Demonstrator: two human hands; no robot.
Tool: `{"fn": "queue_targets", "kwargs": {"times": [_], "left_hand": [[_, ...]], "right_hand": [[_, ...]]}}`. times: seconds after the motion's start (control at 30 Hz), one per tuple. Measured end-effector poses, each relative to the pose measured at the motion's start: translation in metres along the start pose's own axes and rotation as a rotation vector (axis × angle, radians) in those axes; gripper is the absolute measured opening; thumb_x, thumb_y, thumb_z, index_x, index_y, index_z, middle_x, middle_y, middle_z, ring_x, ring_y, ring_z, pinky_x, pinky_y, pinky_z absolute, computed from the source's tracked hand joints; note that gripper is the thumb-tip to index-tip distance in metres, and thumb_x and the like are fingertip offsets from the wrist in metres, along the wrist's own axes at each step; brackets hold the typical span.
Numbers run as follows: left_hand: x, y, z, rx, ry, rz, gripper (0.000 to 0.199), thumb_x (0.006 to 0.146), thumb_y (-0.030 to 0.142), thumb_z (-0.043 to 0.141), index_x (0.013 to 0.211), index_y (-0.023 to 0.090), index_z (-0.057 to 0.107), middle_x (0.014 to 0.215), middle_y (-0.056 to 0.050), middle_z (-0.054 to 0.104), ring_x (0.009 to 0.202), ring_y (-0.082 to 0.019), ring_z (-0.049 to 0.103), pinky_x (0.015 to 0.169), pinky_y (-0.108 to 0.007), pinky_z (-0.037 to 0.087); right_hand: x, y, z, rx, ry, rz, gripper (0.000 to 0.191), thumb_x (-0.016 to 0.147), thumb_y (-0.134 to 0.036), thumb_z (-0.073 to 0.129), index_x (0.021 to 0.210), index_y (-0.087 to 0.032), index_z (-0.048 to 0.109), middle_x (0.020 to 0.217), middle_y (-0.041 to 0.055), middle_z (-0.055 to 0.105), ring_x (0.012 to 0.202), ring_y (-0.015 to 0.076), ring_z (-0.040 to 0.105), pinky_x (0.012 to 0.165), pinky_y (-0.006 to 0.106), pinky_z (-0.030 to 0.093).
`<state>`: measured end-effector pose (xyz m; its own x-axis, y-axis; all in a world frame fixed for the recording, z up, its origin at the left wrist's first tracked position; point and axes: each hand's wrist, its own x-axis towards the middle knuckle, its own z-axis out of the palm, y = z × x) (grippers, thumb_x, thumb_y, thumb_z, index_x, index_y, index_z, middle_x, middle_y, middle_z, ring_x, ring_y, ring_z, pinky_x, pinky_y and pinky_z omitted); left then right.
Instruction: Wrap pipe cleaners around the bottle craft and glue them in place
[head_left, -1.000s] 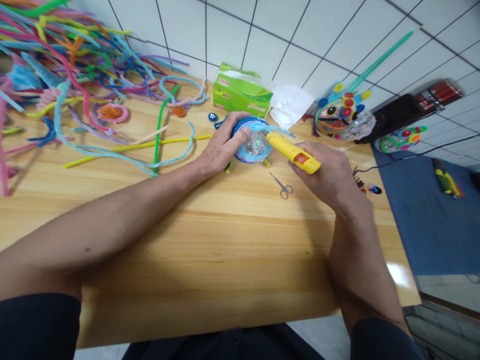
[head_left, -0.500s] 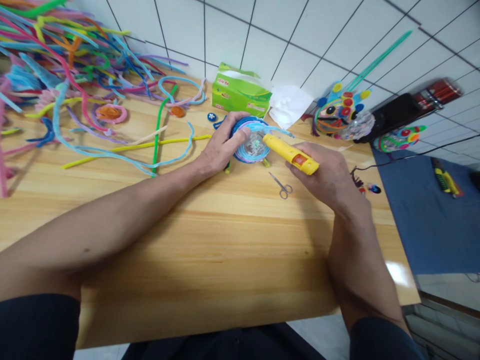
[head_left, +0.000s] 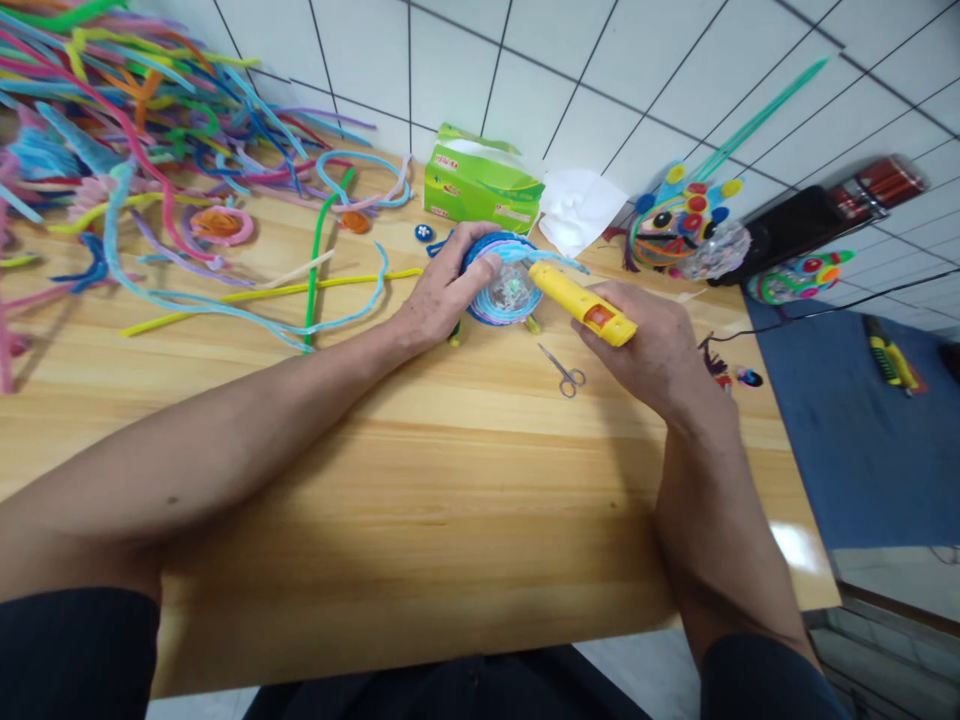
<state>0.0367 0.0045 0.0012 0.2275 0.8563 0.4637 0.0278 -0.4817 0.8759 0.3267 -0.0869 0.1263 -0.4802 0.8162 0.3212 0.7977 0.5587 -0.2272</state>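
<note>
My left hand (head_left: 448, 283) is closed around the left side of a clear plastic piece wrapped in blue and lilac pipe cleaners (head_left: 511, 300). In my right hand (head_left: 651, 335) is a yellow glue gun (head_left: 577, 300), its nozzle at the upper right of the wrapped piece; whether it touches I cannot tell. A light blue pipe cleaner end (head_left: 566, 262) sticks out to the right of the piece. Small scissors (head_left: 564, 372) lie on the wood just below, between my hands. A dark blue button (head_left: 424, 233) rests behind my left hand.
Many coloured pipe cleaners (head_left: 161, 120) are heaped at the back left. A green tissue pack (head_left: 484, 185) and a white tissue (head_left: 577, 208) stand along the tiled wall. Decorated crafts (head_left: 667, 235) and a dark red-topped bottle (head_left: 810, 225) are at the right. A black cord (head_left: 847, 313) crosses the right side.
</note>
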Motion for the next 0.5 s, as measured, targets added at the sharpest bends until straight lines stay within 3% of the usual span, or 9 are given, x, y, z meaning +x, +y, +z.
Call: {"fn": "queue_targets", "kwargs": {"times": [0.23,0.5], "left_hand": [[0.0008,-0.0076,-0.0019,0.0,-0.024,0.047,0.078,0.114,0.097,0.061,0.156,0.031,0.067,0.156,-0.009,0.079,0.167,-0.043,0.066,0.147,-0.063,0.052],[-0.0002,-0.0061,-0.001,0.014,-0.017,0.044,0.077,0.116,0.095,0.059,0.155,0.029,0.066,0.159,-0.009,0.08,0.165,-0.042,0.068,0.142,-0.06,0.058]], "right_hand": [[0.0011,0.0034,0.0005,0.032,0.036,-0.083,0.007,0.112,-0.03,0.07,0.113,-0.03,0.077,0.104,0.0057,0.088,0.092,0.0278,0.08,0.08,0.041,0.059],[-0.0004,0.0045,0.0004,0.037,0.042,-0.059,0.007,0.113,-0.031,0.071,0.111,-0.032,0.077,0.102,0.0042,0.086,0.09,0.0289,0.08,0.079,0.042,0.06]]}}
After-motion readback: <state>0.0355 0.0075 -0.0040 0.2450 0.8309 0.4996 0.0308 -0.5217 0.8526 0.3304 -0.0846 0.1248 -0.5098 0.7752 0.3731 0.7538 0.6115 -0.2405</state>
